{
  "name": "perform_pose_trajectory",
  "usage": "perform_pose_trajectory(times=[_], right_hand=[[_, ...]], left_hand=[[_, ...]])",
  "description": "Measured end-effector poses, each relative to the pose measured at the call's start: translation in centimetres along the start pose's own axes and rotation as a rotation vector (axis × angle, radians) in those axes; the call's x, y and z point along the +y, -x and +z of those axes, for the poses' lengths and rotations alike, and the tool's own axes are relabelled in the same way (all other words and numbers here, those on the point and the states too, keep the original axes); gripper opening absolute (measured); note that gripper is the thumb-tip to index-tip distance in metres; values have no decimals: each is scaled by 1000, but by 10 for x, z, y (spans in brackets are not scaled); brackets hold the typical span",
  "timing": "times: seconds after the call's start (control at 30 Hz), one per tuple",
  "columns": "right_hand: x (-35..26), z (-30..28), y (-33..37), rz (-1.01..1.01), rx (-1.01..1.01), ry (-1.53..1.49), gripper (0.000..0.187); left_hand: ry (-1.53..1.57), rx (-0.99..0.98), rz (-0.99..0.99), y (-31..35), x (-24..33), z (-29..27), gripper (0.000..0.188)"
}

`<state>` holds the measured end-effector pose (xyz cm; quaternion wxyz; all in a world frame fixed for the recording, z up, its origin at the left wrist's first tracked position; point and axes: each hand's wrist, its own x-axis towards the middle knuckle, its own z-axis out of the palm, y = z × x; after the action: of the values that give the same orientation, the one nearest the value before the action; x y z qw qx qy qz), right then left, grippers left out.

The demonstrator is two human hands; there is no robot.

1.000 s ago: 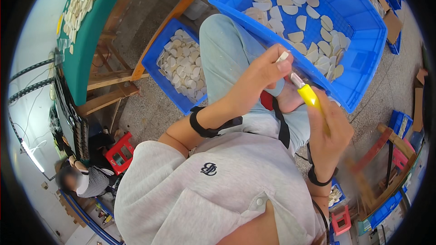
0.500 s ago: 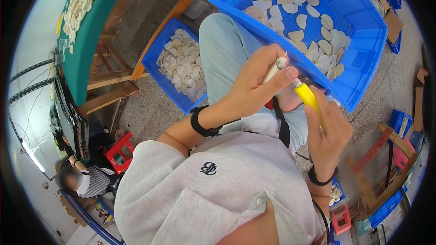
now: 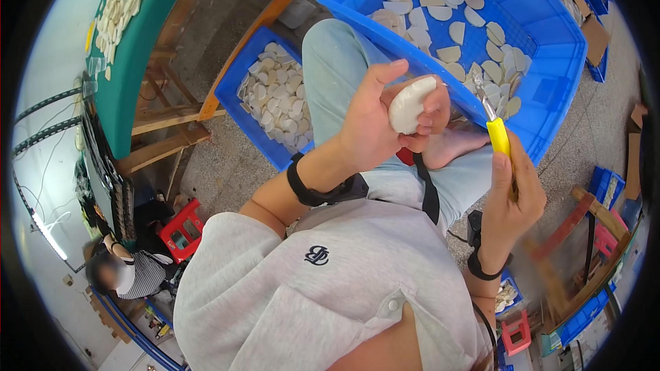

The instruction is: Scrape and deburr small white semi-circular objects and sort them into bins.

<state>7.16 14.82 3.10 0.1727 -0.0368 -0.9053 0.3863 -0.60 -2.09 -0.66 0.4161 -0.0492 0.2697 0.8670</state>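
Note:
A cream-white half-round piece [image 3: 411, 104] lies against the palm and curled fingers of my left hand [image 3: 368, 124], its thumb lifted off it. My right hand [image 3: 517, 196] is closed round the yellow handle of a trimming tool [image 3: 496, 136]. The tool's thin metal head points up and away, apart from the piece and in front of the blue crate's near wall. Its exact blade form is too small to tell. Both hands are over my lap, at the near side of the large blue crate [image 3: 550, 113].
Many loose half-round white pieces lie in the large crate. A smaller blue bin [image 3: 227, 86] full of such pieces stands on the floor to the left, beside a wooden frame [image 3: 258, 34]. More pieces lie on a green table [image 3: 130, 89]. Another person [image 3: 144, 271] sits at the far left.
My right hand has drawn the tool away from the piece to the right, its head now raised. The left hand has turned and its thumb has lifted, showing the piece's broad face.

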Motion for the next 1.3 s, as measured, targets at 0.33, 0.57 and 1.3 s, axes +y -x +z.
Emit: perform_pose_trajectory(times=[0.33, 0.57, 1.3], right_hand=[[-3, -4, 0, 19, -56, -2, 21], [-2, 1, 1, -125, -167, -16, 26], [-2, 2, 1, -102, -138, 105, 27]], left_hand=[[10, -76, -3, -1, -1, -4, 46], [-311, 86, 76, 6, -5, -8, 66], [-695, 132, 330, 7, -8, 3, 28]])
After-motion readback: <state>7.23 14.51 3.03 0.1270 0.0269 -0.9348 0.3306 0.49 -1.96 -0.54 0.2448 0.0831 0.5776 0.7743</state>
